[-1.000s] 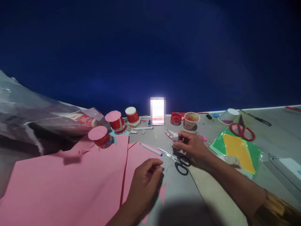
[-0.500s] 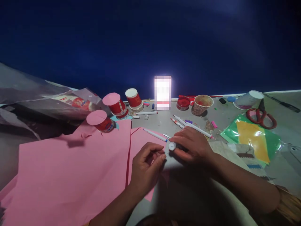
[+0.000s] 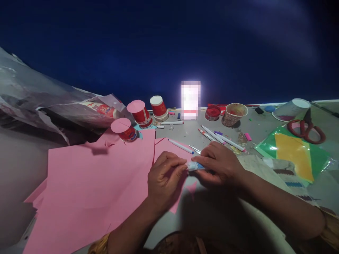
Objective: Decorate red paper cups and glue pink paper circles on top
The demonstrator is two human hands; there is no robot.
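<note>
Wrapped in the fingers of my right hand [image 3: 221, 164] is a small tube [image 3: 195, 165], white at its end and blue on its label, pointing left. My left hand [image 3: 168, 176] is closed, thumb and forefinger pinched together right at the tube's white end; what lies between those fingertips is too small to make out. Beneath and left of my left hand lie large pink paper sheets [image 3: 97, 183]. A white marker with a blue tip [image 3: 180, 146] rests just beyond my hands, beside a thin metallic point [image 3: 195, 149].
Red paper cups, two topped with pink discs [image 3: 121, 124], stand at the back left. A lit screen [image 3: 190, 100], a red-lidded jar [image 3: 212, 112] and a stained cup [image 3: 234, 114] line the back. Red-handled scissors [image 3: 307, 132] lie on a green-and-yellow packet [image 3: 293, 155] at right.
My right hand has turned the tube sideways, so its label shows. My left fingertips have closed in on its white end. The whole view has shifted slightly.
</note>
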